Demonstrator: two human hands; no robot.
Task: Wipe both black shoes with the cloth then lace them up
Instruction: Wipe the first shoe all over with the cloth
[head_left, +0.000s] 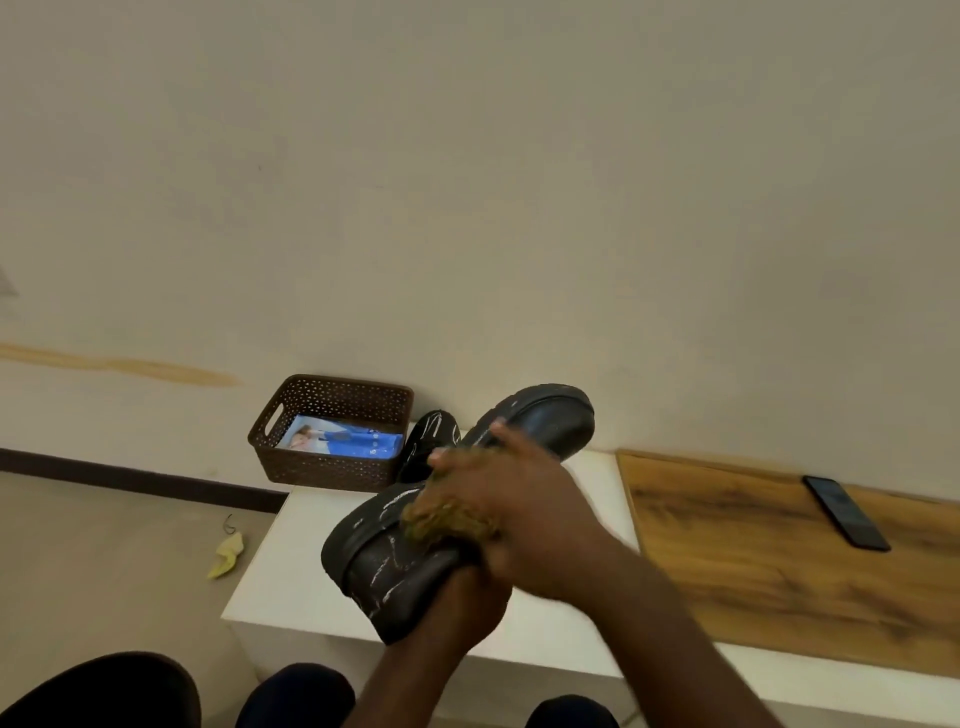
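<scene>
A black shoe (384, 566) streaked with white marks is held up over the white table (291, 582), heel toward me and toe (550, 421) pointing away. My left hand (467, 597) grips it from below near the heel opening. My right hand (524, 504) presses a yellow-brown cloth (441, 519) against the shoe's side. The second black shoe (428, 447), also white-streaked, stands on the table behind, partly hidden by the held shoe. No laces are visible.
A brown perforated basket (332, 400) holding a blue packet (353, 441) stands at the table's back left. A black phone (844, 512) lies on the wooden board (779, 571) to the right. A yellow scrap (226, 556) lies on the floor at left. My knees show at the bottom edge.
</scene>
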